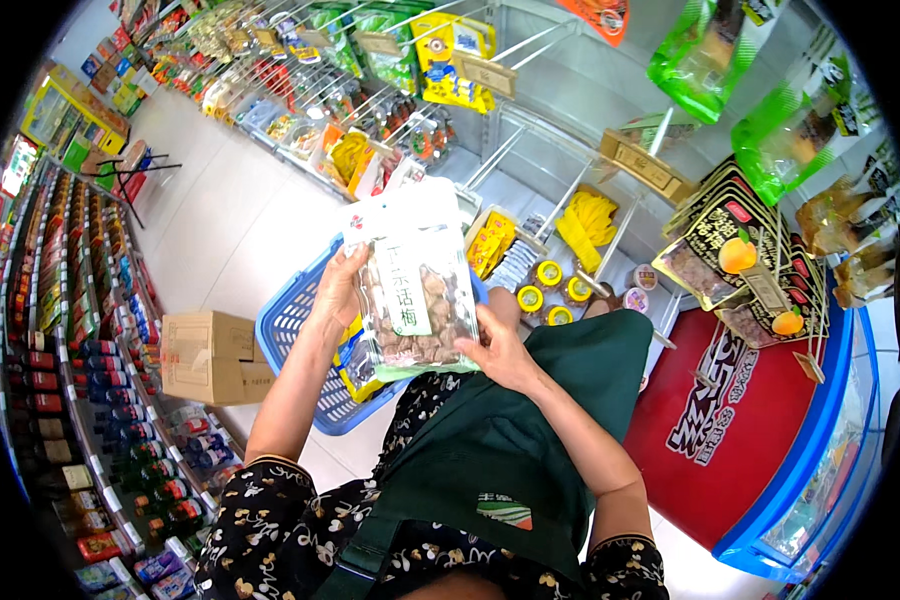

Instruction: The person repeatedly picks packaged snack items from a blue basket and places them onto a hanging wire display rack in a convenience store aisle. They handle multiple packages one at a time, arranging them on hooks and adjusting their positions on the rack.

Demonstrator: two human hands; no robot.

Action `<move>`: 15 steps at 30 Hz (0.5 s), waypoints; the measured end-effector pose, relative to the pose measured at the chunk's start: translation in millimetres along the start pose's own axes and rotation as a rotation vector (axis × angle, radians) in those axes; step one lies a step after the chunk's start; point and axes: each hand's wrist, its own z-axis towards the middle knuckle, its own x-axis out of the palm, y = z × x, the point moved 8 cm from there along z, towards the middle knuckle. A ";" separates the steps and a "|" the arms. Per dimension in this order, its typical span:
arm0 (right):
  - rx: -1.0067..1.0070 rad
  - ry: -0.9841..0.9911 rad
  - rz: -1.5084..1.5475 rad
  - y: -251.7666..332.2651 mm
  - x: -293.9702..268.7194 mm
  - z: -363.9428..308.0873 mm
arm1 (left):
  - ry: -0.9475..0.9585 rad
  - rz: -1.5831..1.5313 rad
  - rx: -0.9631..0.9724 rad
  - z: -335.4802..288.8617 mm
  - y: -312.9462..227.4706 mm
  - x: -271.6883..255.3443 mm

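In front of me I hold up a clear bag of dried plums (445, 325) with a white top and a white label. My left hand (340, 285) grips its left edge, and my right hand (500, 350) has hold of the lower right edge. Behind and below the bag is a blue plastic basket (282, 325) with slotted walls. A yellow and blue package (353, 370) lies in the basket, partly covered by my left forearm and the bag.
A cardboard box (205, 357) stands on the floor left of the basket. Shelves of bottles (120, 400) line the left side. Ahead, a rack holds yellow packs (455, 60) and yellow-lidded jars (548, 273). Black packets (715, 255) hang at right above a red and blue display case (685, 430).
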 end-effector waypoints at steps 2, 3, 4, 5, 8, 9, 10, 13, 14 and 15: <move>0.050 -0.012 -0.165 -0.3 -23.2 -6.3 | 0.058 0.098 0.009 8.0 -7.9 38.7; -0.036 -0.136 -0.150 2.4 -42.1 -0.8 | 0.083 0.190 0.031 8.3 -9.2 65.6; -0.069 -0.237 0.079 2.8 -64.5 -1.5 | 0.107 0.272 0.017 11.9 -2.7 84.2; -0.108 -0.334 0.313 14.7 -84.5 0.9 | 0.151 0.284 0.023 10.1 3.4 111.6; -0.204 -0.518 0.637 22.0 -141.6 4.2 | 0.159 0.268 -0.071 21.4 31.2 159.3; -0.167 -0.589 0.639 19.9 -157.9 1.7 | 0.134 0.311 -0.081 24.1 36.0 174.4; -0.171 -0.634 0.646 17.2 -172.4 -0.4 | 0.108 0.354 -0.089 27.1 38.4 190.0; -0.200 -0.730 0.602 12.1 -201.5 0.2 | 0.224 0.371 -0.050 66.0 53.9 208.0; -0.222 -0.766 0.531 16.3 -211.3 -1.7 | 0.260 0.369 -0.027 73.7 56.0 218.4; -0.243 -0.798 0.459 21.5 -218.8 -3.0 | 0.294 0.365 -0.004 79.5 57.0 227.9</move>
